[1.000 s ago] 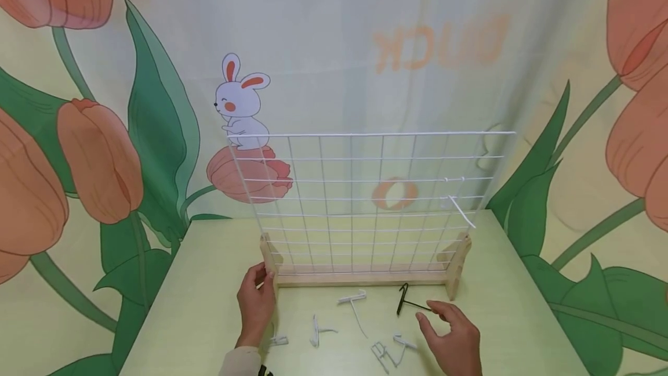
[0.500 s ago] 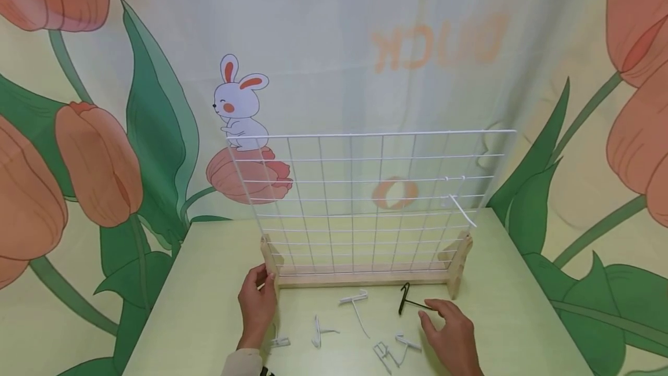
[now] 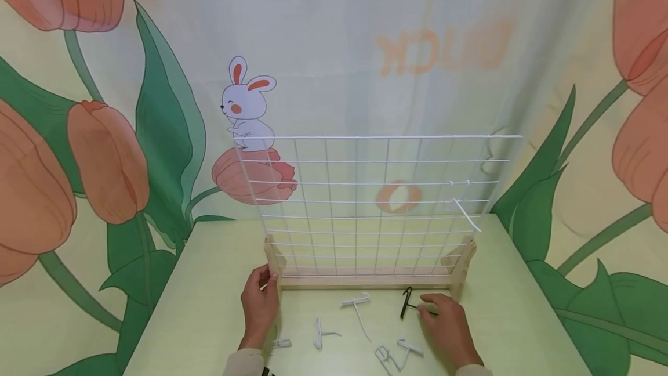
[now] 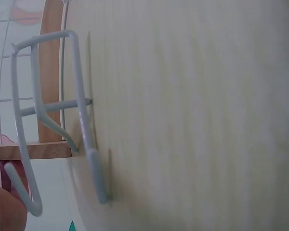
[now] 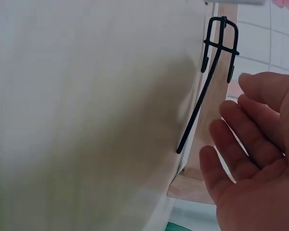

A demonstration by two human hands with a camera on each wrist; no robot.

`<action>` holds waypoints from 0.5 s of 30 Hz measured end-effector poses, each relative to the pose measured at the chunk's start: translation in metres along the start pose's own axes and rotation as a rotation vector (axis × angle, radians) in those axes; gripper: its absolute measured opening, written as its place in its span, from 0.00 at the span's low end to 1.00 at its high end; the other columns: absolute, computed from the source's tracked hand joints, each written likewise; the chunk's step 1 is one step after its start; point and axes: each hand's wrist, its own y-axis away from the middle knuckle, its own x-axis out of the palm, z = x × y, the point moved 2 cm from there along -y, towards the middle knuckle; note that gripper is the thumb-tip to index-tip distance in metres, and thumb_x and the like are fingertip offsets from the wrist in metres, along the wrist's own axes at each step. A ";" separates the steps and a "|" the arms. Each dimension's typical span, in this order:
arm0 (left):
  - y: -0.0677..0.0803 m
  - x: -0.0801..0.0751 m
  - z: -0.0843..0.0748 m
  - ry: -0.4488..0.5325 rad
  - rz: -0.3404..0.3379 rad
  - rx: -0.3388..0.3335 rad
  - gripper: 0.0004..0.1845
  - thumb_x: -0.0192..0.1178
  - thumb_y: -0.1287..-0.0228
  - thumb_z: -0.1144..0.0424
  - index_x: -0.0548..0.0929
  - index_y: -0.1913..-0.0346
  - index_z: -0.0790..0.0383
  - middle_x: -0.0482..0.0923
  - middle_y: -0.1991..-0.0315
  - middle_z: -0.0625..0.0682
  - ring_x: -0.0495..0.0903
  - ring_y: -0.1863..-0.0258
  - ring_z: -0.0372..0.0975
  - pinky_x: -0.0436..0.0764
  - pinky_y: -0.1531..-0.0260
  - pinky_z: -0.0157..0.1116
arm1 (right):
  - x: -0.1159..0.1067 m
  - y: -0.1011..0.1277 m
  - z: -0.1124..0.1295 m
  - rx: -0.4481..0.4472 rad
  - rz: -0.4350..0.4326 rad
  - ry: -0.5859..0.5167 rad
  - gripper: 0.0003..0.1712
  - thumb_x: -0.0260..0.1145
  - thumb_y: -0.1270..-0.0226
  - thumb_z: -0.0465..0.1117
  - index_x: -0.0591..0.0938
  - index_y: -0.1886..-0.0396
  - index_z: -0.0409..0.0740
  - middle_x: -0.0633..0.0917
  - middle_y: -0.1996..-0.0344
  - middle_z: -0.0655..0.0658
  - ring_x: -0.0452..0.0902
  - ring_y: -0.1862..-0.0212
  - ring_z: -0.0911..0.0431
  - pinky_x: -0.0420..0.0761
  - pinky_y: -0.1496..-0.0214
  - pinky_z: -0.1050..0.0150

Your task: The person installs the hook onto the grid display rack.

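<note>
While L hand (image 3: 259, 303) grips stand (image 3: 365, 278), R hand (image 3: 447, 329) nears black hook (image 3: 409, 304).

You face a pale green counter (image 3: 209, 283) set against a hanging backdrop (image 3: 334, 45) printed with large orange tulips (image 3: 104, 155), green leaves (image 3: 167, 132), a white rabbit (image 3: 245, 106) and faint mirrored orange lettering (image 3: 443, 45). Soft, even light falls across everything.

Your black wire hook (image 3: 407, 303) lies flat on the table; forked end toward the rack's wooden base (image 3: 365, 281); shaft under your fingers.
</note>
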 end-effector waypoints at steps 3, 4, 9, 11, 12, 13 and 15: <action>0.000 0.001 0.001 -0.010 -0.005 0.012 0.13 0.66 0.26 0.67 0.83 0.42 0.61 0.87 0.50 0.57 0.88 0.48 0.50 0.89 0.51 0.43 | 0.001 -0.004 -0.004 0.033 0.056 -0.013 0.14 0.76 0.32 0.40 0.91 0.48 0.43 0.91 0.49 0.42 0.86 0.41 0.42 0.83 0.39 0.42; 0.000 0.001 0.001 -0.011 -0.005 0.015 0.13 0.66 0.26 0.67 0.83 0.42 0.61 0.87 0.50 0.57 0.88 0.48 0.50 0.89 0.51 0.42 | 0.002 -0.005 -0.004 0.041 0.069 -0.020 0.14 0.76 0.32 0.40 0.91 0.49 0.44 0.91 0.49 0.42 0.86 0.42 0.43 0.83 0.39 0.43; -0.001 0.001 0.001 -0.006 -0.001 0.029 0.13 0.65 0.25 0.67 0.83 0.41 0.62 0.87 0.50 0.58 0.88 0.48 0.50 0.89 0.51 0.39 | 0.004 -0.008 -0.006 0.059 0.114 -0.056 0.11 0.75 0.31 0.39 0.91 0.51 0.45 0.92 0.52 0.45 0.88 0.46 0.46 0.85 0.42 0.45; -0.001 0.001 0.000 -0.002 0.002 0.017 0.13 0.65 0.25 0.66 0.83 0.41 0.61 0.87 0.50 0.58 0.88 0.48 0.50 0.89 0.51 0.41 | 0.004 -0.010 -0.007 0.060 0.121 -0.062 0.10 0.75 0.31 0.39 0.92 0.52 0.46 0.92 0.53 0.46 0.89 0.47 0.47 0.85 0.42 0.46; -0.001 0.000 -0.001 -0.003 0.004 0.013 0.13 0.65 0.25 0.66 0.83 0.41 0.61 0.87 0.50 0.58 0.88 0.48 0.50 0.89 0.50 0.42 | 0.005 -0.011 -0.007 0.059 0.123 -0.061 0.10 0.76 0.32 0.39 0.92 0.52 0.46 0.93 0.53 0.47 0.89 0.47 0.47 0.85 0.42 0.46; 0.000 0.000 -0.001 -0.003 0.007 0.006 0.13 0.65 0.25 0.66 0.83 0.41 0.61 0.87 0.49 0.57 0.88 0.47 0.49 0.89 0.50 0.43 | 0.005 -0.011 -0.008 0.063 0.125 -0.061 0.10 0.76 0.32 0.39 0.92 0.53 0.47 0.93 0.54 0.47 0.89 0.47 0.48 0.85 0.41 0.46; 0.001 0.000 -0.001 -0.003 0.016 -0.007 0.13 0.65 0.24 0.65 0.82 0.41 0.60 0.87 0.49 0.57 0.88 0.47 0.49 0.89 0.49 0.46 | 0.006 -0.012 -0.010 0.066 0.128 -0.062 0.09 0.76 0.33 0.38 0.92 0.54 0.47 0.93 0.56 0.49 0.89 0.47 0.49 0.85 0.41 0.46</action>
